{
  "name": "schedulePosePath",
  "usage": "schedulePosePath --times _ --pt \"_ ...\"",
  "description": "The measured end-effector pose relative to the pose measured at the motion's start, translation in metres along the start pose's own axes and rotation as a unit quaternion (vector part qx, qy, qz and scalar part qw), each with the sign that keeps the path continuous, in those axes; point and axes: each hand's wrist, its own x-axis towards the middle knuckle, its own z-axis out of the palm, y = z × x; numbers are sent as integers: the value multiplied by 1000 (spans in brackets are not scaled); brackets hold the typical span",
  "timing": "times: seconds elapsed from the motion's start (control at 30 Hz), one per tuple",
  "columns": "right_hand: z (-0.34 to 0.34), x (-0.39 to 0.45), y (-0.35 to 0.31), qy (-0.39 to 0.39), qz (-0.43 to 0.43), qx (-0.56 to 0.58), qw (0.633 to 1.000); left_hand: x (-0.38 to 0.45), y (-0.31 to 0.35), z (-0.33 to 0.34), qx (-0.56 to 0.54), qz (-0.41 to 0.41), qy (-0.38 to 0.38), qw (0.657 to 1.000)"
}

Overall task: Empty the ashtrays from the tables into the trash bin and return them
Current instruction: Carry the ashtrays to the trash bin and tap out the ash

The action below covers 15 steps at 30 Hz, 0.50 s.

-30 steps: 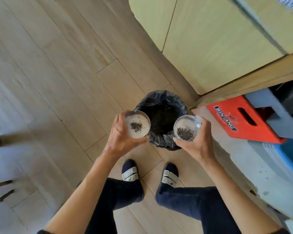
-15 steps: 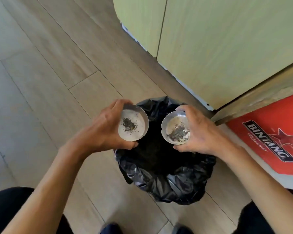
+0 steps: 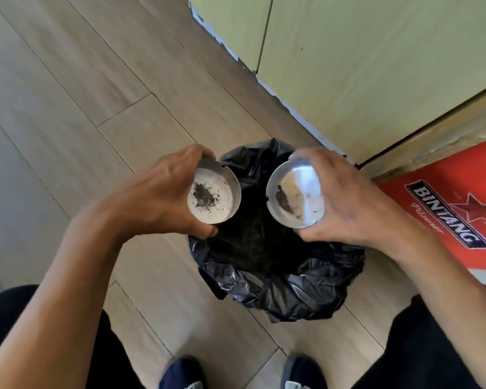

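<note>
- The left ashtray (image 3: 213,195) is gripped by the left hand (image 3: 163,197), fingers curled round its rim.
- The right ashtray (image 3: 295,196) is clasped likewise by the right hand (image 3: 348,203).
- Compared with half a second ago, both ashtrays are tilted further inward, and ash is slid toward the right one's lower edge.
- Both are held above the black-lined trash bin (image 3: 278,279), just beside the red crate (image 3: 446,209).

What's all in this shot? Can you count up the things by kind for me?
Metal ashtrays with ash: 2, one in the left hand at, one in the right hand at
Trash bins with black liner: 1
Red Bintang crates: 1
Shoes: 2
Total: 6
</note>
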Motion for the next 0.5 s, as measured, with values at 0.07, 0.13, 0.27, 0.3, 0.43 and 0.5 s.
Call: schedulePosePath --times 0.07,0.13,0.27,0.3,0.43,0.5 --pt "2 -7 -1 -27 5 -10 1000 1 3 -2 5 -1 -13 1000" --pt "-6 -12 5 -3 38 -16 999 0 2 -3 -2 -7 -17 1000" --pt "-21 -8 8 54 62 -24 996 2 -1 -1 8 -7 -9 1000" --pt "-24 -8 6 57 61 -23 996 2 0 -1 10 -6 -8 1000" --pt "-20 -8 -6 18 42 -45 998 -1 4 -1 8 -5 -15 1000" --pt "-4 -6 -11 -42 15 -78 996 -2 7 -1 13 -5 -14 1000"
